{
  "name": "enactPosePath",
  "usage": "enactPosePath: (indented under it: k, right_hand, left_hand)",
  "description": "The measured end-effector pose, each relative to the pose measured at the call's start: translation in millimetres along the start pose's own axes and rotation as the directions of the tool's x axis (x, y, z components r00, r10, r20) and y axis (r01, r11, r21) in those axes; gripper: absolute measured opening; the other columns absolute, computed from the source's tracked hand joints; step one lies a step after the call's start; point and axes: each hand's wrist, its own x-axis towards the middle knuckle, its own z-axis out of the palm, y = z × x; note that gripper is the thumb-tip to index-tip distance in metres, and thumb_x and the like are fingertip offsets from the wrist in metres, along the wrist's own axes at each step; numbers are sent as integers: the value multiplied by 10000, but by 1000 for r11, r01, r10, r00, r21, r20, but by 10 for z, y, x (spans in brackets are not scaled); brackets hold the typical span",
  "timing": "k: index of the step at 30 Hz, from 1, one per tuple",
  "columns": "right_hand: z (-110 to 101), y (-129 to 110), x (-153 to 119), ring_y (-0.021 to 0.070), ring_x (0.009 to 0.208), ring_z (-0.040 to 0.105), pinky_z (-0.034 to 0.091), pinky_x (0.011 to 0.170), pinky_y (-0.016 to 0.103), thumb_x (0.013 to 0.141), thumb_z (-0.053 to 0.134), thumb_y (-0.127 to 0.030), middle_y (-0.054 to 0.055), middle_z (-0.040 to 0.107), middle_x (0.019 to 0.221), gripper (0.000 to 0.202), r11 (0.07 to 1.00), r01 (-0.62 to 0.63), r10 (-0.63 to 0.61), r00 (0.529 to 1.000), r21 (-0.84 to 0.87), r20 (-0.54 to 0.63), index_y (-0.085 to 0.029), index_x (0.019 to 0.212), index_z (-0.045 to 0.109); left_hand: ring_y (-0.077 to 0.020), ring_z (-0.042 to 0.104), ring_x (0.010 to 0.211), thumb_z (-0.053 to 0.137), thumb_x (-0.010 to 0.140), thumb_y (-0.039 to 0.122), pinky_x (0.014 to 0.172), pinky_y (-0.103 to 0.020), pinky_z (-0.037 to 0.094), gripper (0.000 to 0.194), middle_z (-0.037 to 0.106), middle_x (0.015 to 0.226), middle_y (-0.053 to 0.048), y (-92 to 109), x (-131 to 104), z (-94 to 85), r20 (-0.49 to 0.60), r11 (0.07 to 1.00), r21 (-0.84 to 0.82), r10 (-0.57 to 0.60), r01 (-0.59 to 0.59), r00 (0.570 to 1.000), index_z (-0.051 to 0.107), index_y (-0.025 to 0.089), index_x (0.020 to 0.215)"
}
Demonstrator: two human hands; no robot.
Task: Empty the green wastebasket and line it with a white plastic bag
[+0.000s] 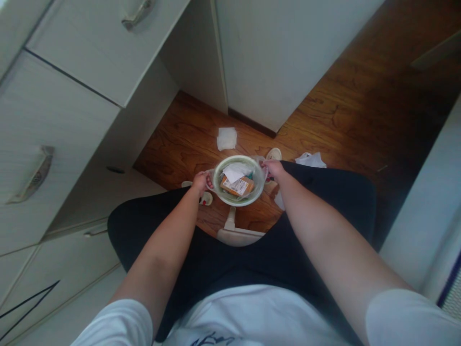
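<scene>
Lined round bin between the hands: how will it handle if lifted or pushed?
The round bin is probably light for its size: white paper and a labelled package show inside. Its even rim suggests a fairly stiff shell. The clear liner, bunched at the left hand and right hand, looks thin, so likely floppy.

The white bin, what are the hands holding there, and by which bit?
The left hand and right hand hold the plastic bag by its edges, at opposite sides of the white bin.
</scene>
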Motion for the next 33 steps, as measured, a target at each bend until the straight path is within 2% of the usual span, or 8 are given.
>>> enactPosePath:
  k: [3, 7, 15, 21, 24, 28, 31, 33]
  right_hand:
    - [-38, -77, -56, 122, 634, 531, 427, 597, 223, 964, 610, -123, -11, 579, 689, 201, 999, 29, -27, 998, 29, -50, -188, 780, 563]
    - [-4, -164, -156, 114, 631, 507, 430, 622, 230, 977, 616, -140, -21, 560, 691, 195, 997, 69, -68, 997, 43, -22, -178, 787, 590]
    - [-35, -316, -300, 100, 648, 506, 400, 615, 210, 982, 607, -154, -20, 580, 740, 189, 977, 193, -194, 981, 85, -6, -171, 795, 600]
    - [-172, -405, -449, 122, 639, 521, 454, 635, 245, 954, 653, -126, 4, 585, 729, 177, 982, 188, -187, 982, -34, 30, -178, 788, 619]
    - [-203, -450, -590, 142, 649, 524, 502, 687, 293, 940, 671, -95, 17, 574, 711, 195, 971, 203, -196, 978, -125, 64, -180, 774, 615]
    - [-278, -523, -853, 147, 653, 541, 497, 704, 311, 953, 670, -88, 27, 582, 711, 225, 933, 222, -204, 975, -284, 93, -167, 747, 630]
    - [-408, -560, -1048, 150, 657, 538, 485, 708, 317, 901, 728, -81, 15, 574, 679, 227, 883, 251, -230, 968, -396, 101, -166, 711, 639]
    - [-520, -577, -1161, 162, 685, 548, 496, 735, 331, 873, 768, -109, 9, 578, 673, 196, 852, 318, -287, 948, -416, 137, -168, 715, 669]
  left_hand:
    - [-108, 487, 471, 590, 1014, 212, 554, -239, 479, 242, 496, 572, 53, 135, -35, 12, -40, 999, 8, 52, -52, 998, 529, 201, 780]
    - [-128, 575, 533, 642, 997, 227, 646, -284, 557, 217, 569, 638, 27, 253, -163, 91, -33, 995, 24, 97, -96, 995, 563, 189, 799]
    - [-128, 622, 616, 596, 1013, 165, 752, -297, 591, 197, 617, 677, 4, 440, -499, 160, 23, 987, 51, 148, -149, 989, 596, 176, 816]
    - [-147, 658, 673, 674, 964, 154, 765, -298, 566, 183, 682, 739, -43, 507, -676, 48, 39, 954, 256, 150, -155, 988, 630, 166, 787]
    - [-170, 650, 694, 713, 925, 186, 738, -306, 544, 161, 691, 747, -56, 511, -725, -18, 47, 890, 422, 172, -175, 984, 657, 172, 775]
    - [-182, 579, 669, 850, 827, 290, 697, -306, 491, 214, 633, 664, -27, 540, -886, -108, 63, 728, 640, 268, -245, 961, 679, 193, 742]
    - [-185, 557, 680, 885, 774, 299, 701, -303, 466, 227, 596, 626, -3, 567, -1104, -151, 120, 646, 699, 318, -307, 941, 687, 198, 729]
    - [-189, 570, 716, 873, 773, 292, 726, -302, 473, 207, 616, 658, -3, 577, -1260, -156, 164, 630, 682, 364, -372, 917, 692, 196, 740]
